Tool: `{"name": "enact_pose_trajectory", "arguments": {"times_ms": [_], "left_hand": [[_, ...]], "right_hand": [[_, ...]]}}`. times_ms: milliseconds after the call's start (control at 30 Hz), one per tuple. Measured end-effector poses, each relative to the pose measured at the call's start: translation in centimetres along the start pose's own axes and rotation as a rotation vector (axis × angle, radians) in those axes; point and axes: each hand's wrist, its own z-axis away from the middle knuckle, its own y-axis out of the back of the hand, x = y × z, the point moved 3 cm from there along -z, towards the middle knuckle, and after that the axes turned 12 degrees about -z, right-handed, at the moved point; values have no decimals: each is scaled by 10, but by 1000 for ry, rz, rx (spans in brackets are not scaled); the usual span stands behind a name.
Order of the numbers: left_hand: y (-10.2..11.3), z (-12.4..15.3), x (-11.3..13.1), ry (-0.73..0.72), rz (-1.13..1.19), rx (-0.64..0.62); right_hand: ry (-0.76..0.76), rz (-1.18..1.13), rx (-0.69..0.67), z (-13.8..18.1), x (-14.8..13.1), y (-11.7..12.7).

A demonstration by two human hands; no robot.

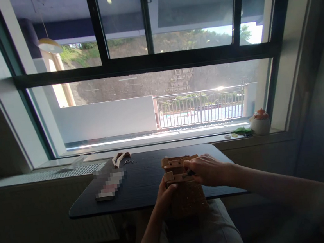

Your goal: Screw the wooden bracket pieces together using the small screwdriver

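A brown wooden-looking assembly (187, 199) stands over the near edge of the dark table, just above my lap. Two lighter bars cross its upper part, and small pale dots speckle its front. My left hand (165, 196) grips its left side, thumb on the front below the nearer bar. From the right, my right hand (211, 170) reaches across with its fingers pinched on a small dark tool (190, 172). The tool meets the nearer bar; its exact kind is too dark to make out.
Curved light wooden pieces (121, 159) and several small screws (128, 162) lie at the back left of the table (146, 186). Nearer is a blurred-out flat item (111, 186). A white jar (260, 125) stands on the windowsill at right. A radiator (42, 207) is on the left.
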Motion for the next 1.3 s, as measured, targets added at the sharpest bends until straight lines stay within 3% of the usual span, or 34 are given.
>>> {"name": "enact_pose_trajectory", "arguments": {"times_ms": [333, 600, 700, 967, 1167, 1300], "left_hand": [[1, 2, 2, -16, -19, 12], [2, 1, -2, 0, 17, -4], [1, 1, 0, -11, 27, -7], [3, 1, -2, 66, 17, 16], [4, 0, -4, 54, 11, 31], [3, 2, 0, 27, 19, -3]], "right_hand": [[314, 254, 29, -3, -7, -10], [83, 44, 94, 0, 2, -16], [16, 61, 102, 0, 1, -15], [111, 147, 20, 0, -4, -1], [262, 232, 11, -1, -6, -9], [184, 185, 6, -2, -7, -15]]}}
